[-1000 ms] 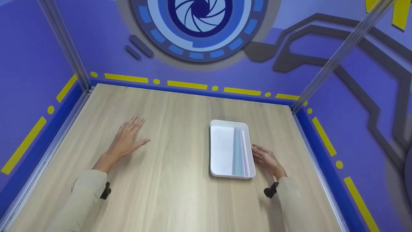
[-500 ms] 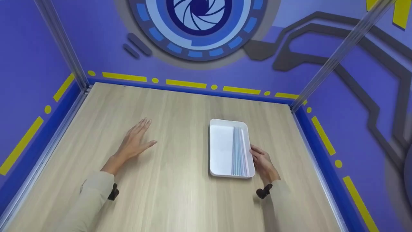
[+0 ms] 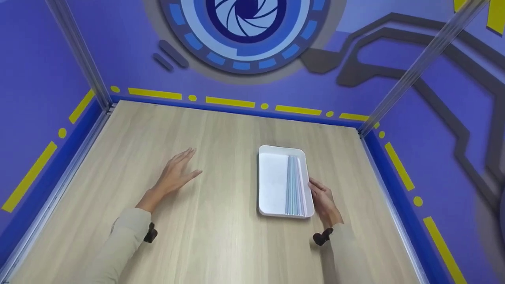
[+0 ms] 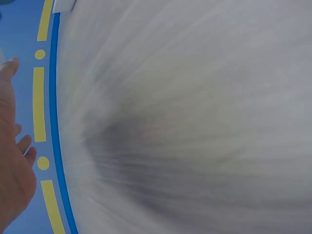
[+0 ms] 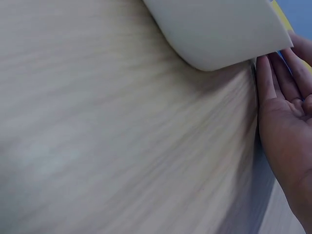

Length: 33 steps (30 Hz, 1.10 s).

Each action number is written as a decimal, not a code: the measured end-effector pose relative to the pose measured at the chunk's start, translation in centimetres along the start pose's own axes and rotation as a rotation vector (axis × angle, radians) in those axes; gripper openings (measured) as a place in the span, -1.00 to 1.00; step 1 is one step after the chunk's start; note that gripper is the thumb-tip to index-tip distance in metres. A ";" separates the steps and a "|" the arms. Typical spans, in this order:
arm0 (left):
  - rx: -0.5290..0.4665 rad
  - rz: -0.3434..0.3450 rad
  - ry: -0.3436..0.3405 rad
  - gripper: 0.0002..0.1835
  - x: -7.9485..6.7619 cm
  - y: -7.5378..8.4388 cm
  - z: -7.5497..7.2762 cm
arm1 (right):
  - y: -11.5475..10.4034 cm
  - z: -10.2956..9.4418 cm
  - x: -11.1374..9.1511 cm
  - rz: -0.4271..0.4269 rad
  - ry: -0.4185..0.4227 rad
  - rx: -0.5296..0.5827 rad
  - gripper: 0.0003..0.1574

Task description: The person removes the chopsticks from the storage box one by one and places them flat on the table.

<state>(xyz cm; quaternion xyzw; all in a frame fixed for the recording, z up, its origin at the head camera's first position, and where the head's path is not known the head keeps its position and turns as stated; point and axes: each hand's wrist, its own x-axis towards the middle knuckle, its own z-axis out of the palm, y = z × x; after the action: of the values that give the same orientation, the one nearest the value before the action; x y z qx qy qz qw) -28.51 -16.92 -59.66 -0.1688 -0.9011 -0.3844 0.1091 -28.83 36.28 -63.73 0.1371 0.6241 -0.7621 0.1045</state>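
Observation:
A shallow white rectangular tray (image 3: 271,183) sits on the table right of centre in the head view. Along its right side lies a row of several long thin sticks (image 3: 292,185), pale blue-green to pink; whether they are straws or rods I cannot tell. My right hand (image 3: 324,199) is at the tray's right wall, its fingers (image 5: 282,73) extended to the underside of the rim in the right wrist view. Apart from the tray, my left hand (image 3: 173,173) hovers over the table at left, fingers straight, thumb spread, holding nothing.
The wooden tabletop (image 3: 225,244) is bordered by blue walls (image 3: 236,85) with yellow dashes at the back and sides. Metal posts (image 3: 81,55) stand at the back corners. A small black device (image 3: 323,236) sits at each wrist.
My left hand has moved right, toward the middle of the table. The right hand has shifted slightly left, its fingers now against the tray's side. The tray and sticks stay in place.

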 end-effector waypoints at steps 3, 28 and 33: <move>-0.053 -0.009 -0.038 -0.24 0.8 0.9 0.5 | 0.0 0.0 -0.1 0.006 0.028 0.008 -0.35; -0.481 -0.083 -0.219 -0.56 7.4 9.5 6.3 | 0.3 0.6 0.0 -0.022 0.040 -0.024 -0.34; -0.475 -0.057 -0.273 -0.61 8.8 11.5 8.9 | 0.0 0.4 -0.1 -0.004 0.052 -0.044 -0.37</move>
<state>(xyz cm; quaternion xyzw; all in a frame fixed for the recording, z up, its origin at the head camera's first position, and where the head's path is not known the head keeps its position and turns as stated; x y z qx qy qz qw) -32.70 -1.06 -55.27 -0.2145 -0.7964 -0.5614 -0.0669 -28.77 35.92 -63.65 0.1533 0.6437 -0.7444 0.0897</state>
